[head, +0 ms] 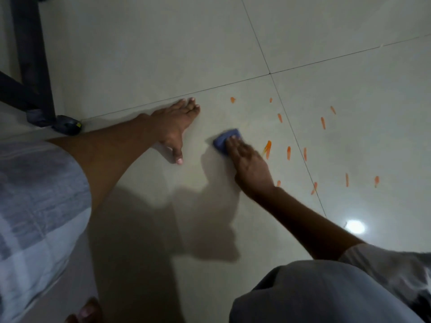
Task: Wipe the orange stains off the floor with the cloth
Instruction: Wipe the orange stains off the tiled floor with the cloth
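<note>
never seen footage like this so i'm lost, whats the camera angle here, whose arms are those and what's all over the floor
There is no machine here. The single picture comes from a camera worn on a person's head, looking forward and down, so the arms are that person's own. The left hand is spread flat on the pale tiled floor, seemingly as a prop, and holds nothing. The right hand presses a folded blue cloth onto the floor. To the right of the cloth lie many short orange stains, scattered across two tiles and not yet wiped. The tile left of the cloth shows none. At the upper left stands a dark furniture frame, and the person's clothed knees fill the bottom corners.
</note>
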